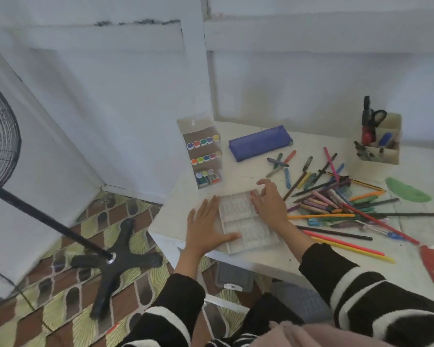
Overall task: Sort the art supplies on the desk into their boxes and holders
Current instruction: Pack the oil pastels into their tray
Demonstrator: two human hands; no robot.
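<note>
White desk point(236, 256), patterned floor point(60, 309)

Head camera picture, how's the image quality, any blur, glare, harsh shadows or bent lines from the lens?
Head view: soft overall, fine detail smeared on the white tray and the pencil pile; head view light is even and diffuse, no glare, only faint shadows; head view wide-angle lens makes the wall edges lean and bow; left hand and right hand show little motion smear.
</note>
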